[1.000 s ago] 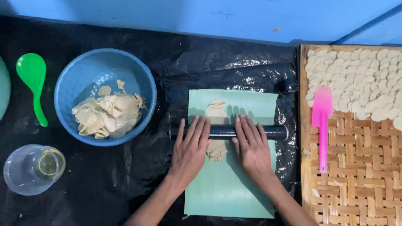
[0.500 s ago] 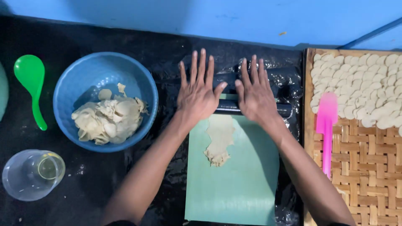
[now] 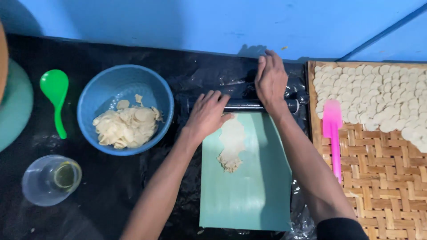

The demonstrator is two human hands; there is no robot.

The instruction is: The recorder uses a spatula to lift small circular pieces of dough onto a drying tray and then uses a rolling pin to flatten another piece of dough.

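Our left hand (image 3: 208,113) lies flat on the black rolling pin (image 3: 249,105), fingers (image 3: 213,98) together and stretched along its top rather than wrapped round it. Our right hand (image 3: 270,80) rests on the same pin further along, fingers side by side and pointing past it toward the blue wall (image 3: 178,22); the palm presses down and nothing is clasped. The pin sits at the far edge of the pale green mat (image 3: 249,186), partly on the black plastic sheet (image 3: 111,195).

Just behind our left fingertips, toward us, the flattened dough (image 3: 232,144) lies on the mat as a thin, uneven strip, ragged at its near end. It looks rolled out well, though we judge that it is not yet cut.

To the right of our right fingers, the woven bamboo tray (image 3: 378,178) carries a pink spatula (image 3: 332,133) and many small dough rounds (image 3: 378,98) filling its far part; the near part is bare weave, so much room remains. To the left of our left fingers, the blue bowl (image 3: 124,84) holds a heap of dough scraps (image 3: 124,126), which suggests more rolling is left. Further left lie a green spoon (image 3: 55,95) and a clear cup (image 3: 51,180) of oil.
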